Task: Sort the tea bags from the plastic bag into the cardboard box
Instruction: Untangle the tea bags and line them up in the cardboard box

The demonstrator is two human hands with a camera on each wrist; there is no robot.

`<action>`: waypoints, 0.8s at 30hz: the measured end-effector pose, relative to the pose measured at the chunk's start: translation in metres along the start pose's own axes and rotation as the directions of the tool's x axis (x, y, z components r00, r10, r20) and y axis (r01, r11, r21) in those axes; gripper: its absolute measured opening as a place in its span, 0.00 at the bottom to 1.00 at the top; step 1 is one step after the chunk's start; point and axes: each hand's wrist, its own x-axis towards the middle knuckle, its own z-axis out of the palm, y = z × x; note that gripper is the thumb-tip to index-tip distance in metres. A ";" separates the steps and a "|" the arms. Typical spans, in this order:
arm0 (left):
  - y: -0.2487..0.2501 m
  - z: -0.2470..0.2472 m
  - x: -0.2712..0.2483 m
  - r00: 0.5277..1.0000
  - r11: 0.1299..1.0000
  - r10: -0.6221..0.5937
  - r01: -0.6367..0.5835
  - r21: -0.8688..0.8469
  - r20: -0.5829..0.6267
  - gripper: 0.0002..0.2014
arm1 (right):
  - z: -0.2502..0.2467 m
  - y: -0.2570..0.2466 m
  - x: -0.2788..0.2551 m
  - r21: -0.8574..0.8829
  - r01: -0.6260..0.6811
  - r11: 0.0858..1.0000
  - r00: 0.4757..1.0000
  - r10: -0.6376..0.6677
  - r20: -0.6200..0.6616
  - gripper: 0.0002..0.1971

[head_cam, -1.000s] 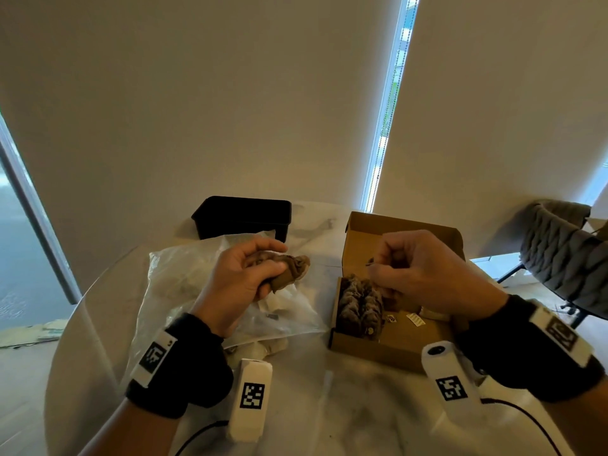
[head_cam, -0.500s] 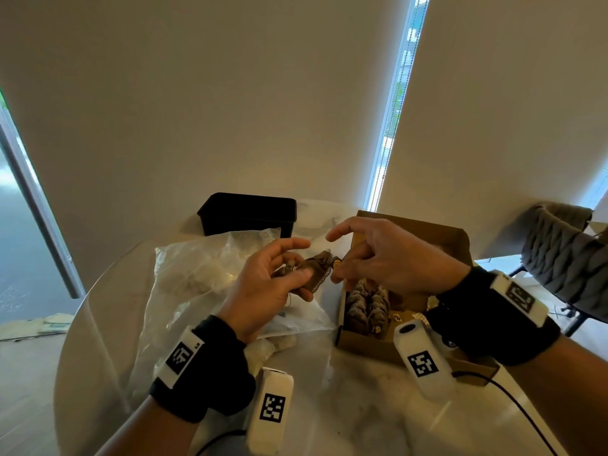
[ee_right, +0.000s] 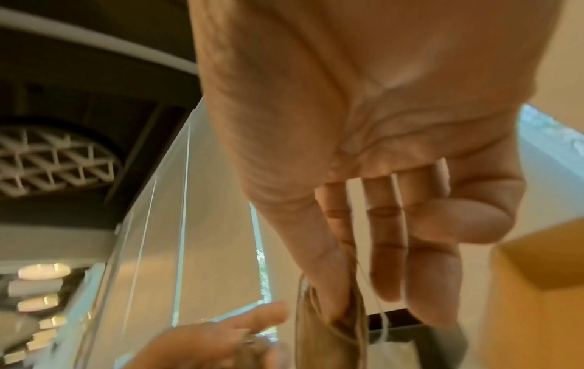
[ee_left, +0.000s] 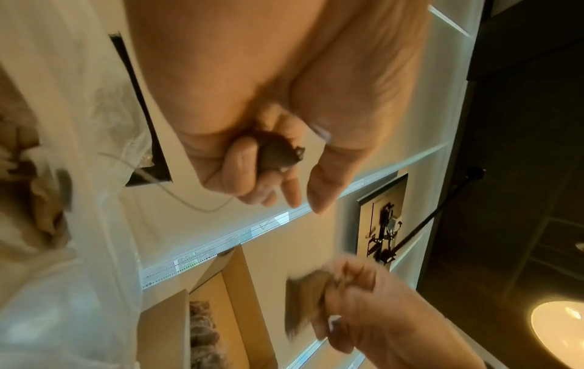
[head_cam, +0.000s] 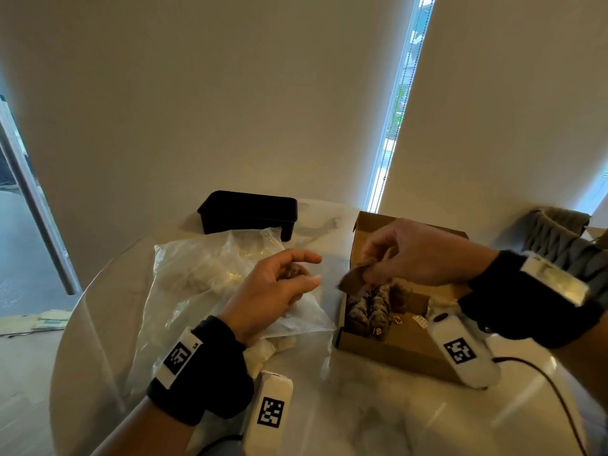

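A clear plastic bag (head_cam: 204, 274) with pale tea bags inside lies on the table at the left. My left hand (head_cam: 302, 268) hovers over it, its curled fingers holding a dark tea bag (ee_left: 278, 154). An open cardboard box (head_cam: 394, 353) stands at the right with a row of brown tea bags (head_cam: 368, 307) packed along its left side. Above the box's left edge, my right hand (head_cam: 368, 271) pinches a brown tea bag (head_cam: 352, 279) between thumb and forefinger; its string trails down in the right wrist view (ee_right: 332, 324).
A black rectangular container (head_cam: 246, 212) sits behind the plastic bag. Small paper tags (head_cam: 419, 320) lie on the box floor. A grey woven chair (head_cam: 559, 238) stands beyond the round table's right edge. A dark cable (head_cam: 543, 373) runs across the table at the right.
My right hand reached left to the left hand, took a brown tea bag from it, and carried it back right over the box. The left hand keeps another tea bag.
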 end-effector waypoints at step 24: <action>-0.008 -0.019 0.010 0.974 0.990 0.088 -0.061 0.129 -0.211 0.14 | 0.008 0.085 0.021 -0.447 -0.196 0.873 0.977 0.210 -0.019 0.13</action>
